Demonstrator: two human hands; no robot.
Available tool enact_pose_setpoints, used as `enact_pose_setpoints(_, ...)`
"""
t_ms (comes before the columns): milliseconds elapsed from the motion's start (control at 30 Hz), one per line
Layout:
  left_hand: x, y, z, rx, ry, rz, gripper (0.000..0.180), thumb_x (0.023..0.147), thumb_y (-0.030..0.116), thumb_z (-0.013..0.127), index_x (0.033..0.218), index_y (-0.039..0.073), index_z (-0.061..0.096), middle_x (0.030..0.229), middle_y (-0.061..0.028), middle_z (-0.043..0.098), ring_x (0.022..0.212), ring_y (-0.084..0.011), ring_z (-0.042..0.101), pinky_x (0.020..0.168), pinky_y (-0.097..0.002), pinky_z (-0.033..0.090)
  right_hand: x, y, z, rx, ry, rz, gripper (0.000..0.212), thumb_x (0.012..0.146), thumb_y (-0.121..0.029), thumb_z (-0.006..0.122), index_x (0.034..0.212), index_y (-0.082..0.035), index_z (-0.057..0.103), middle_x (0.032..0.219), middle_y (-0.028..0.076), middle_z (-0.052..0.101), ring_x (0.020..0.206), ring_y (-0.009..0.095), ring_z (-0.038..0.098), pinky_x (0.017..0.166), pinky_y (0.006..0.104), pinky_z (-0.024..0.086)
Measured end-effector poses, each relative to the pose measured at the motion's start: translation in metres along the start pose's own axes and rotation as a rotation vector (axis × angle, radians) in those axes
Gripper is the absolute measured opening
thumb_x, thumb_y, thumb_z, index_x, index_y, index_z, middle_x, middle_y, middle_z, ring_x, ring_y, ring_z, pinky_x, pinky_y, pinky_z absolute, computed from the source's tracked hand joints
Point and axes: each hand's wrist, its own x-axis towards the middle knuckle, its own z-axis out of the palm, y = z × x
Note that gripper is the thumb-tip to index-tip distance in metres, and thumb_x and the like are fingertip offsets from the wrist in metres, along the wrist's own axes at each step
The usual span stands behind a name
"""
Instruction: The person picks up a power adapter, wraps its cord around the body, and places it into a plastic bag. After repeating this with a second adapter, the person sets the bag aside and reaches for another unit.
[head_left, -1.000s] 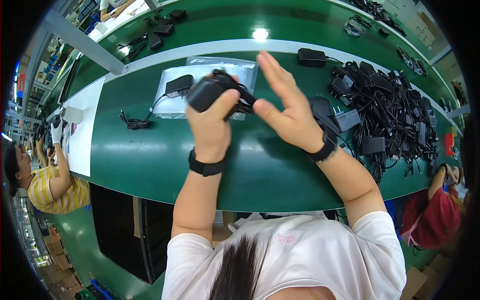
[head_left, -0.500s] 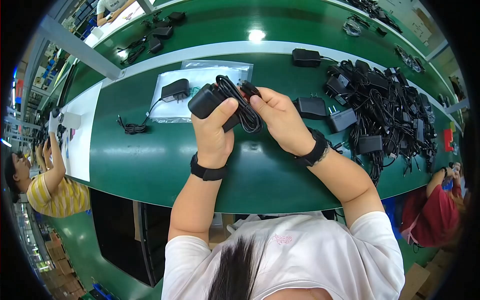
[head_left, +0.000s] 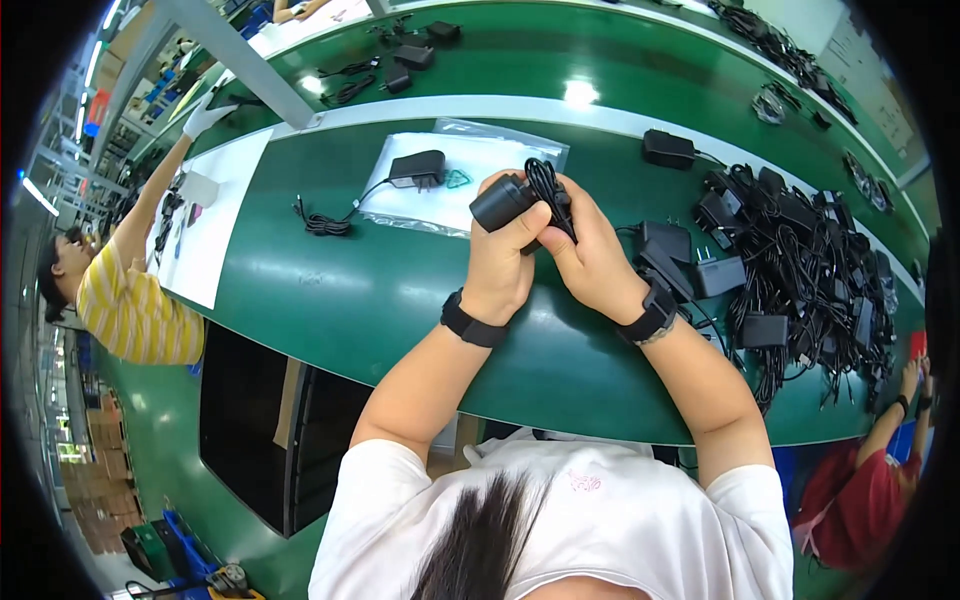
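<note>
A black power adapter (head_left: 500, 204) sits in my left hand (head_left: 502, 258), whose thumb and fingers are closed round its body. Its coiled black cable (head_left: 543, 183) stands upright between both hands. My right hand (head_left: 598, 258) presses against the coil from the right, fingers bent round it and thumb close to the left thumb. The plug end is hidden by the fingers. Beyond my hands, another adapter (head_left: 417, 169) lies on a clear plastic bag with white contents (head_left: 425, 208), its cable coil (head_left: 328, 224) on the green table.
A tangled heap of black adapters and cables (head_left: 800, 270) covers the right side of the table. Loose adapters (head_left: 720, 276) lie at its near edge. A person in yellow stripes (head_left: 140, 300) works at the left, another in red (head_left: 855, 500) at the right.
My view has shifted, so the table appears farther right. My hands have come together; my right hand has moved from a pinched cable end onto the coil. Another dark adapter shows by the loose ones.
</note>
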Motion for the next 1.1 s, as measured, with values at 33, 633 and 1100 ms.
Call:
enact_pose_setpoints(33, -0.001, -0.002, 0.000, -0.029, 0.005, -0.032, 0.038, 0.076, 0.007, 0.067, 0.107, 0.006, 0.045, 0.095, -0.0035, 0.052, 0.089, -0.0148, 0.053, 0.079, -0.0286, 0.045, 0.000, 0.001, -0.002, -0.096, 0.015, -0.012, 0.050, 0.088, -0.024, 0.053, 0.126, 0.004, 0.034, 0.115, 0.019, 0.050, 0.107, 0.029, 0.050, 0.092, 0.0342, 0.038)
enact_pose_setpoints(633, 0.068, 0.013, -0.050, 1.768, -0.026, 0.400, 0.044, 0.069, 0.034, 0.071, 0.090, -0.004, 0.062, 0.093, -0.0210, 0.058, 0.084, -0.0341, 0.057, 0.074, -0.0373, 0.046, 0.034, -0.024, -0.124, 0.674, 0.283, 0.145, 0.029, 0.090, -0.023, 0.053, 0.108, -0.001, 0.048, 0.093, 0.003, 0.057, 0.075, 0.010, 0.051, 0.069, 0.0229, 0.042)
enact_pose_setpoints(1100, 0.084, 0.006, -0.050, 1.943, -0.158, -0.063, 0.020, 0.068, 0.018, 0.063, 0.070, -0.002, 0.066, 0.063, -0.0173, 0.062, 0.061, -0.0270, 0.062, 0.059, -0.0326, 0.048, 0.024, -0.048, -0.146, 0.616, 0.378, 0.034, 0.037, 0.088, -0.022, 0.055, 0.115, 0.001, 0.047, 0.104, 0.005, 0.057, 0.088, 0.009, 0.053, 0.077, 0.0220, 0.041)
